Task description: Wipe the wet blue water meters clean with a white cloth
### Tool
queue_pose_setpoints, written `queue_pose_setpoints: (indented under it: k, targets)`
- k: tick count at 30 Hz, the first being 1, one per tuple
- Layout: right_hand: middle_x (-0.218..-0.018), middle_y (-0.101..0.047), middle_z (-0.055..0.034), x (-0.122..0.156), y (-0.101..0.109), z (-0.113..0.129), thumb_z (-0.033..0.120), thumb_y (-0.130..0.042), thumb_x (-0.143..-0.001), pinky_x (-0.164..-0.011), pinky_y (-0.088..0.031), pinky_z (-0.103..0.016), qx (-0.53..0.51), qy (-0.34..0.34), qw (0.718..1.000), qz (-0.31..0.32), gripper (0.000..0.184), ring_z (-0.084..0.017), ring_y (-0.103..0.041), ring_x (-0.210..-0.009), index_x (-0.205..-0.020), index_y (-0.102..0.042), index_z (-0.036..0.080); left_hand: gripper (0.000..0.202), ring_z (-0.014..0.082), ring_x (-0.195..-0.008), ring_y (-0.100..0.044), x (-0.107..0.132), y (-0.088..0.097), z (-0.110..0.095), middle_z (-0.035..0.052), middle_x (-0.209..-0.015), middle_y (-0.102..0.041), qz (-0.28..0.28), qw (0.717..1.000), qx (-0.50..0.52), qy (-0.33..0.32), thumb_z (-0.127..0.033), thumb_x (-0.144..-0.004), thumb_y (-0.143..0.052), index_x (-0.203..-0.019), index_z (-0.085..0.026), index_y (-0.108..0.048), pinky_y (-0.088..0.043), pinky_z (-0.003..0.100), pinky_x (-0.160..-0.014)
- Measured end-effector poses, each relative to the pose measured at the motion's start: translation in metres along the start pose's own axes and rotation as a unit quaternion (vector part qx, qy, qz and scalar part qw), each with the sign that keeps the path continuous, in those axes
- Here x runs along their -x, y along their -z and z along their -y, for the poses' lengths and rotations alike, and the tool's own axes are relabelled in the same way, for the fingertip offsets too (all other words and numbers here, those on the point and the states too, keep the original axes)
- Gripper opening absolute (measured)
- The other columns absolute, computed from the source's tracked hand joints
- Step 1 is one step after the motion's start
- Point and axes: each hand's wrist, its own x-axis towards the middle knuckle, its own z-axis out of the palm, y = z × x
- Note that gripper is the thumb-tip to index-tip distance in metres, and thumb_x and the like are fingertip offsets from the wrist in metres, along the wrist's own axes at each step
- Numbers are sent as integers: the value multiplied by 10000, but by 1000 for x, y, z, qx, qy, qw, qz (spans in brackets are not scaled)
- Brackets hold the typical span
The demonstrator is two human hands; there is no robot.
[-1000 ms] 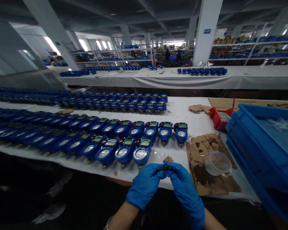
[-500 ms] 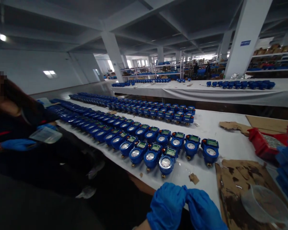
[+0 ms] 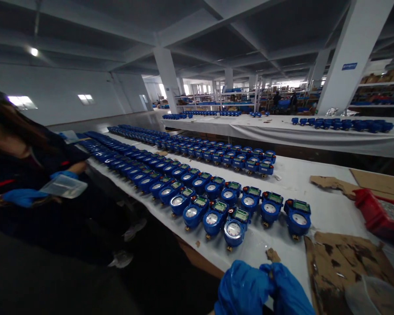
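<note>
Both my hands wear blue gloves and meet low in the picture, just off the table's near edge. My left hand (image 3: 242,286) is closed, its bent fingers up against the other hand. My right hand (image 3: 289,289) is also closed, in a pinch at the left hand's fingertips. Something small and dark may sit between them; I cannot make it out. The closest water meter (image 3: 233,229) lies just beyond my left hand, blue with a round white dial, a small green display and a brass fitting. A scrap of cardboard (image 3: 272,255) lies behind the fingertips.
Long rows of blue meters (image 3: 184,177) cover the white table (image 3: 290,175). At right are stained cardboard (image 3: 341,253), a clear plastic tub (image 3: 374,297) and a red bin (image 3: 377,214) of small parts. A co-worker (image 3: 36,162) at left holds a clear container (image 3: 65,186).
My view has turned a little left, so the meters and table sit further right. My hands stay together, lower and further right in the picture, with their fingertips slightly shifted.
</note>
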Motion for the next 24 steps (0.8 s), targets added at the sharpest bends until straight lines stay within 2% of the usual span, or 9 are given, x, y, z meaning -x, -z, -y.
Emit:
queue_pose_setpoints:
  k: [4,7,10,13,15,18,20,22,24]
  targets:
    - [-421,-424,49,-23,29,17,682,-699,-605,-362,-243,-249,0,-63,988,-138,481,-101,-331,-367,-547,-520,239,181,175,-695,-597,-4,-22,3,-5,-743,-638,73,993,17,95,-179,-912,-459,-841,-227,-619,-429,334,-632]
    - [-467,-462,52,-24,38,38,687,-706,-625,-409,-279,-249,-6,-19,990,-138,499,-107,-380,-417,-730,-659,201,355,238,-750,-632,-23,-59,9,47,-854,-673,196,967,18,164,-114,-858,-592,-1200,-197,-634,-481,344,-622]
    - [-563,-573,18,-26,36,51,655,-710,-678,-478,-368,-263,-20,28,992,-124,515,-125,-485,-496,-881,-714,181,689,261,-946,-646,-50,-101,11,117,-1118,-658,305,936,51,168,-123,-744,-760,-1386,-142,-509,-547,381,-786]
    - [-646,-645,-7,-31,39,55,576,-735,-708,-541,-432,-281,-26,51,992,-111,480,-139,-549,-557,-992,-737,189,372,222,-970,-638,-74,-127,11,111,-1105,-647,360,917,63,158,-160,-889,-623,-1258,-125,-596,-546,409,-847]
    - [-673,-659,-10,-32,45,55,528,-744,-723,-555,-444,-282,-18,65,993,-98,463,-138,-557,-575,-1046,-742,195,211,198,-952,-636,-88,-134,10,90,-1006,-654,374,912,67,154,-242,-964,-531,-1070,-111,-658,-536,418,-872]
    - [-711,-677,-8,-32,51,55,505,-743,-731,-577,-461,-284,-12,84,990,-117,489,-133,-557,-594,-1115,-728,202,427,213,-942,-637,-102,-136,5,101,-917,-652,375,909,64,172,-474,-984,-476,-918,-99,-670,-517,469,-900]
    - [-754,-700,-19,-30,53,54,520,-748,-711,-611,-491,-306,-3,81,986,-148,511,-148,-580,-624,-1107,-725,199,548,246,-949,-640,-105,-133,0,127,-926,-657,363,910,66,188,-585,-969,-426,-935,-103,-685,-515,516,-887]
    - [-784,-719,-43,-28,56,52,540,-761,-677,-658,-519,-344,24,68,983,-170,490,-184,-618,-680,-1013,-740,185,468,275,-993,-641,-102,-126,-5,141,-1096,-654,337,918,89,191,-512,-961,-484,-1214,-149,-637,-536,524,-848]
    - [-796,-733,-69,-27,62,50,549,-779,-648,-700,-533,-374,68,58,981,-173,444,-224,-648,-739,-881,-739,174,412,262,-969,-658,-90,-116,-7,95,-1200,-644,306,926,122,185,-257,-918,-537,-1328,-244,-579,-571,481,-786]
